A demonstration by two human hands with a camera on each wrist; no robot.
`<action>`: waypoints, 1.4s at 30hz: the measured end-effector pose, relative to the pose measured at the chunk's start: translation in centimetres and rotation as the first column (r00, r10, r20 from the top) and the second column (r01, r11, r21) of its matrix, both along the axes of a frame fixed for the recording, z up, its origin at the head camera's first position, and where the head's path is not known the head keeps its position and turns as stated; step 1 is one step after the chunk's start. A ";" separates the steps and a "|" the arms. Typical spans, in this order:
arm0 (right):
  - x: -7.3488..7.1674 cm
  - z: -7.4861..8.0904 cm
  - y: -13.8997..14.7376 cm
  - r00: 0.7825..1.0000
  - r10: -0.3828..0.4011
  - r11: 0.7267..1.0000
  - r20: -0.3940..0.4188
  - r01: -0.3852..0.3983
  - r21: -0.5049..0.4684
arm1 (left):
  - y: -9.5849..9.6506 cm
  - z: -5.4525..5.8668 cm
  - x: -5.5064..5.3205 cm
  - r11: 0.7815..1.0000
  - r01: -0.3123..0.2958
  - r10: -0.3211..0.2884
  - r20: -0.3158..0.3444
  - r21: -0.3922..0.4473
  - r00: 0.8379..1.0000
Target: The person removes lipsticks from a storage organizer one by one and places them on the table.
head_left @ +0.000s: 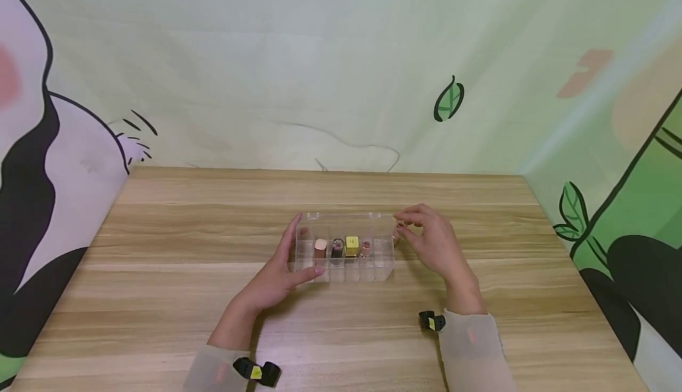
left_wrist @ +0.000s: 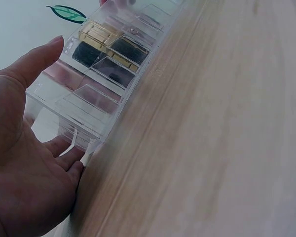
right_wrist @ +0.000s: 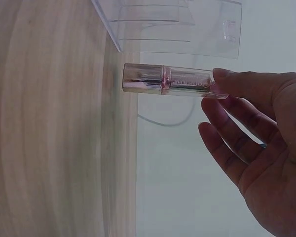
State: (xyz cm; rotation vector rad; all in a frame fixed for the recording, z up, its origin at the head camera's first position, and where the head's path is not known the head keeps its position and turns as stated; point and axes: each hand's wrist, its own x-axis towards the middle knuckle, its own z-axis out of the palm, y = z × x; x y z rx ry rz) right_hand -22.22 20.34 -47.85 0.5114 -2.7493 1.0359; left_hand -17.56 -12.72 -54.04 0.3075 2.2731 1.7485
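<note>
A clear plastic lipstick organizer [head_left: 383, 270] with several compartments stands on the wooden table. My left hand [head_left: 273, 282] grips its left end, thumb on the front and fingers round the side and back. Inside stand a lipstick with a pale pink top [head_left: 320, 246], a dark tube [head_left: 338, 248], a gold-capped tube [head_left: 351, 246] and a slim pinkish tube [head_left: 365, 248]. Just off the organizer's right end, my right hand [head_left: 434, 239] pinches a transparent pink lipstick tube [right_wrist: 165, 80] by one end, between thumb and fingertips. In the right wrist view, the tube is apart from the organizer.
The wood-grain table [head_left: 186, 220] extends around the organizer on all sides. Behind it hangs a light green printed backdrop [head_left: 341, 84] with leaf drawings. A thin line [head_left: 346, 140] shows low on the backdrop. Black wrist cameras [head_left: 258, 372] sit on both sleeves.
</note>
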 end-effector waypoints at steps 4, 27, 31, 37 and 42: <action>-0.1 -0.2 0.0 1.000 0.000 1.000 -0.001 0.000 0.004 | 0.1 0.0 0.0 1.000 -0.002 0.002 -0.001 -0.007 1.000; -0.3 -0.7 0.1 1.000 -0.006 1.000 0.010 0.006 0.010 | 0.0 -0.1 0.0 1.000 0.002 -0.002 0.000 0.007 1.000; -0.3 -0.7 0.2 1.000 -0.002 1.000 0.006 0.002 0.012 | 0.0 0.0 0.0 1.000 0.005 -0.005 0.003 0.016 1.000; -0.3 -0.6 0.2 1.000 -0.003 1.000 0.010 0.003 0.013 | 0.0 0.1 0.0 1.000 0.005 -0.005 0.004 0.016 1.000; -0.3 -0.6 0.2 1.000 -0.004 1.000 0.015 0.004 0.012 | 0.0 0.0 0.0 1.000 0.004 -0.004 0.003 0.012 1.000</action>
